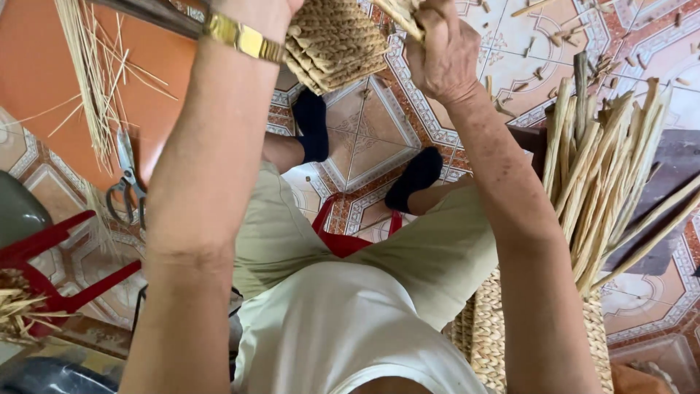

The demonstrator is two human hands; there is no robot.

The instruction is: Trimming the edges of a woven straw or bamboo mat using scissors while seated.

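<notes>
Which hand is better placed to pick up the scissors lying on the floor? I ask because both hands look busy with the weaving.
Probably the left. The scissors lie on the person's left, below the left hand, which steadies the woven piece. The right hand grips a strand on the far side.

Left hand [255,9] & woven piece [335,40] cut off at top edge, right hand [445,51] fingertips too

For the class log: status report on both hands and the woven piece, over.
Left hand and right hand both gripping woven straw piece, raised. Straw bundle at right. Scissors on floor, untouched.
</notes>
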